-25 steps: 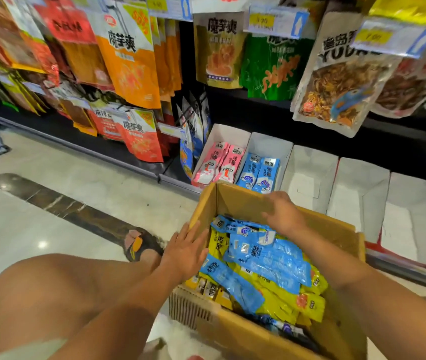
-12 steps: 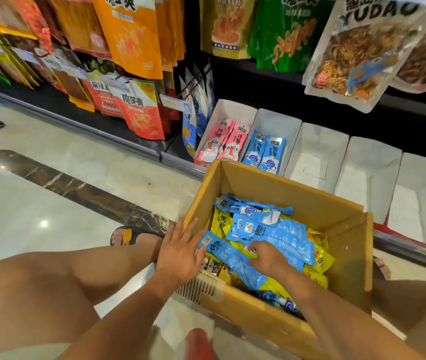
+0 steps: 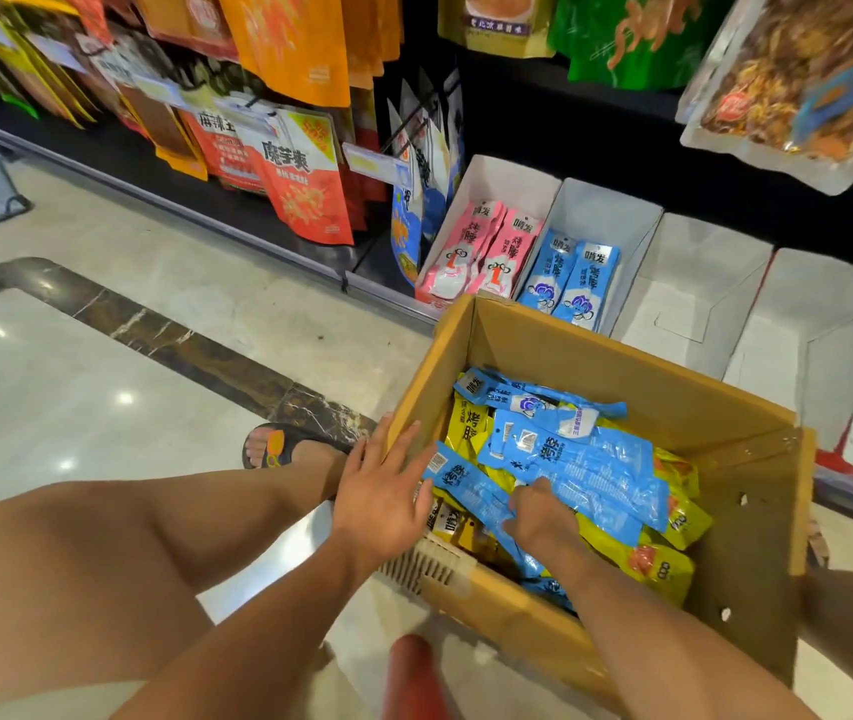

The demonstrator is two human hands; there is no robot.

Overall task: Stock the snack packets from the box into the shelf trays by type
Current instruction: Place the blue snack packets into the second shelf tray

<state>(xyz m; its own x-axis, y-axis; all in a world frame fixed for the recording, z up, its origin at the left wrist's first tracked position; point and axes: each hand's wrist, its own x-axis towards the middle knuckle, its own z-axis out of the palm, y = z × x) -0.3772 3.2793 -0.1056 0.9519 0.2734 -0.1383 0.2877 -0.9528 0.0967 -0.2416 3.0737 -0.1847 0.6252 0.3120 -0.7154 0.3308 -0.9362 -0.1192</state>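
Observation:
A cardboard box (image 3: 559, 350) stands on the floor before the shelf, full of blue packets (image 3: 585, 459) lying over yellow packets (image 3: 674, 558). My right hand (image 3: 541, 514) is down in the box, its fingers curled round blue packets near the front wall. My left hand (image 3: 383, 491) rests flat with spread fingers on the box's left rim. On the bottom shelf, one white tray (image 3: 492, 171) holds pink packets (image 3: 476, 252) and the tray beside it (image 3: 637, 215) holds blue packets (image 3: 575, 278).
Three more white trays (image 3: 710, 283) stand to the right on the shelf. Large snack bags (image 3: 305, 184) hang above and to the left. My bent left leg and sandalled foot (image 3: 279, 446) are beside the box on the tiled floor.
My right hand came back from the box's far rim, reached down into the packets and closed on blue ones. My left hand stayed on the left rim. The view tilted downward.

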